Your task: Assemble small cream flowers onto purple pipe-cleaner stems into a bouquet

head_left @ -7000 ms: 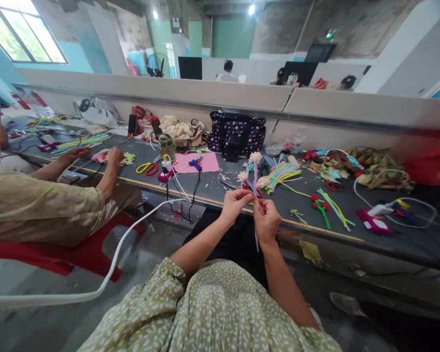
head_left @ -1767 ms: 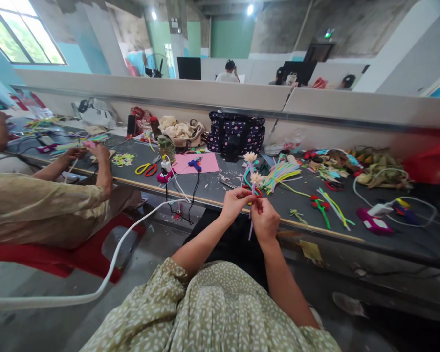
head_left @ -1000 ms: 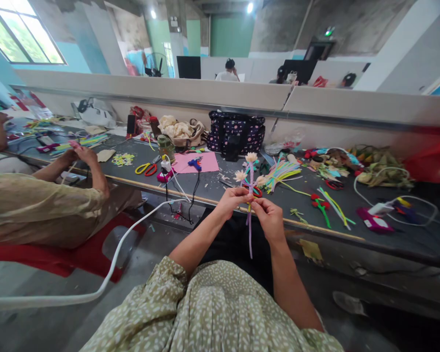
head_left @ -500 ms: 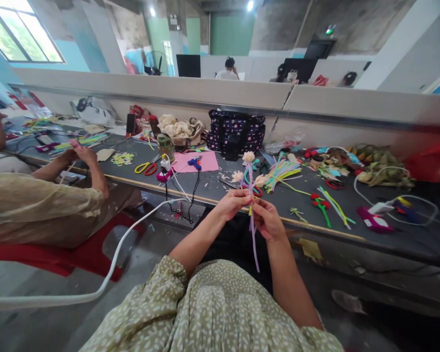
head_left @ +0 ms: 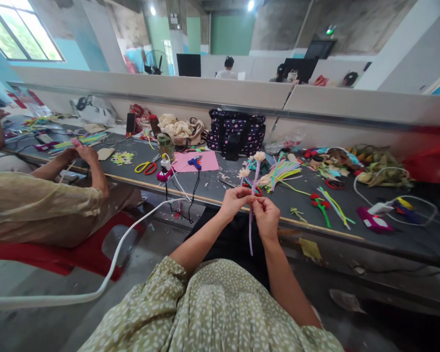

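Observation:
Between my two hands, just in front of the table edge, is a pipe-cleaner flower stem [head_left: 251, 230] in pale purple, with cream blossoms [head_left: 259, 156] at its top. My left hand [head_left: 235, 201] is closed, thumb and fingers pinching the stem from the left. From the right, my right hand [head_left: 266, 215] pinches the same stem slightly lower. The stem's loose end hangs below both hands. Behind the blossoms lies a bundle of coloured pipe cleaners [head_left: 284, 172]. Red-handled scissors [head_left: 256, 191] lie on the table, partly hidden by the flower.
A blue glue gun [head_left: 195, 163] lies on a pink sheet [head_left: 210, 161]. Yellow-and-red scissors [head_left: 145, 168] are further left. To the right are a red-and-green pipe-cleaner piece [head_left: 320, 208] and a magenta power strip [head_left: 374, 219]. A white cable [head_left: 119, 249] crosses at left, near a seated co-worker [head_left: 40, 205].
The flower has tilted, its top shifting right and its lower end moving left and up. My fingers have closed nearer together on the stem.

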`<state>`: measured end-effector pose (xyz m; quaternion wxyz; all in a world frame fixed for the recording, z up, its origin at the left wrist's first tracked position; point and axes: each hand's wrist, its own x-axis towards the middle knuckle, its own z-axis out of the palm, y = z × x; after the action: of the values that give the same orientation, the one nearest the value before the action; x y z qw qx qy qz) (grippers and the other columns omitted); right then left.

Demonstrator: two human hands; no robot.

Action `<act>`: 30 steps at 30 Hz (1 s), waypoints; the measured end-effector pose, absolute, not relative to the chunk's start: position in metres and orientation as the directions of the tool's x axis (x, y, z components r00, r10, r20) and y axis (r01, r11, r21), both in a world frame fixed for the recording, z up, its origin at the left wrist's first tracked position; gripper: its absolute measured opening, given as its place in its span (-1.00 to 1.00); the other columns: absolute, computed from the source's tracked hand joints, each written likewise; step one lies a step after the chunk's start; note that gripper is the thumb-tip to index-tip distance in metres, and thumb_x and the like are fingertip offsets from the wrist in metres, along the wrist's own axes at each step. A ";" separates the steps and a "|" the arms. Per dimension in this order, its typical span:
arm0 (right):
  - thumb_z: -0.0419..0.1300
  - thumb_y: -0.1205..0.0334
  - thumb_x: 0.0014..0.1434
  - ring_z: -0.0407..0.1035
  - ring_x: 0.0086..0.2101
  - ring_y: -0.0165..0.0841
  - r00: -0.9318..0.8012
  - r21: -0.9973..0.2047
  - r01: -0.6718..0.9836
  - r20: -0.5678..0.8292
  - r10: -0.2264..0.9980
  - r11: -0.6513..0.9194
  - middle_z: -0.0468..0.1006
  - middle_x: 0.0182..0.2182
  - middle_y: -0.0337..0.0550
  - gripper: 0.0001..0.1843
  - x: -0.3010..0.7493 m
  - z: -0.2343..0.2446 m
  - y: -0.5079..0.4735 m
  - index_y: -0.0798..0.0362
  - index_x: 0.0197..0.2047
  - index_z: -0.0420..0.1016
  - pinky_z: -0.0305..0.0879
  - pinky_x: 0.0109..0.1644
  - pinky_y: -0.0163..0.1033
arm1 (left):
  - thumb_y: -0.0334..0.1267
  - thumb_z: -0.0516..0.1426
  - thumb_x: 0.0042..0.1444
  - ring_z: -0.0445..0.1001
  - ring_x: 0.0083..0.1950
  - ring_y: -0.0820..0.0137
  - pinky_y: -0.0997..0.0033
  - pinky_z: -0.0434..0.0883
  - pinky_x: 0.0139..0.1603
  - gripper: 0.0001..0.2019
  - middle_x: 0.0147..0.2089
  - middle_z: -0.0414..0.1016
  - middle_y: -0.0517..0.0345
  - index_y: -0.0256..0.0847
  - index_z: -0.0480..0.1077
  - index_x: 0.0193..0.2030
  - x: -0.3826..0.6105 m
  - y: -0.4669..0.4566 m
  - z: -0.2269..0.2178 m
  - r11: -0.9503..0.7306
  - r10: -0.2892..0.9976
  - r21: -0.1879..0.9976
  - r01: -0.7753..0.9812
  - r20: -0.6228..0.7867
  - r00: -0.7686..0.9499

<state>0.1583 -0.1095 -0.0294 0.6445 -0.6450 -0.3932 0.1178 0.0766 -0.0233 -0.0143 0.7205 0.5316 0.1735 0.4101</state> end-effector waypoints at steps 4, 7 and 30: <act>0.14 -0.03 0.10 0.08 -0.58 -0.47 0.645 -0.859 0.509 0.429 0.633 0.063 0.25 -0.64 -0.36 -0.65 0.159 -0.030 -0.112 0.12 -0.37 0.47 0.08 -0.45 -0.35 | -0.15 0.39 -0.34 0.35 -0.44 0.49 0.47 0.31 -0.33 -0.68 -0.50 0.45 0.20 -0.32 0.47 -0.47 0.077 -0.025 -0.011 0.069 0.795 0.906 -0.417 0.203 0.572; 0.12 0.00 0.11 0.15 -0.56 -0.45 0.617 -0.824 0.566 0.444 0.649 0.026 0.32 -0.61 -0.32 -0.67 0.161 -0.030 -0.114 0.11 -0.34 0.49 0.12 -0.42 -0.34 | -0.15 0.37 -0.30 0.31 -0.46 0.52 0.49 0.28 -0.35 -0.70 -0.52 0.41 0.22 -0.31 0.47 -0.48 0.076 -0.026 -0.012 0.032 0.791 0.913 -0.407 0.227 0.569; 0.15 0.05 0.12 0.23 -0.52 -0.44 0.480 -0.879 0.456 0.377 0.792 0.142 0.45 -0.52 -0.25 -0.71 0.173 -0.023 -0.119 0.09 -0.27 0.53 0.15 -0.41 -0.33 | -0.10 0.33 -0.17 0.30 -0.37 0.49 0.47 0.22 -0.24 -0.72 -0.46 0.37 0.20 -0.31 0.48 -0.48 0.072 -0.017 -0.016 0.106 0.679 0.909 -0.402 0.229 0.697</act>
<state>0.1733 -0.1192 -0.0225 0.5766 -0.6385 -0.4886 0.1456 0.0716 -0.0173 -0.0158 0.7333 0.5575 0.1241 0.3688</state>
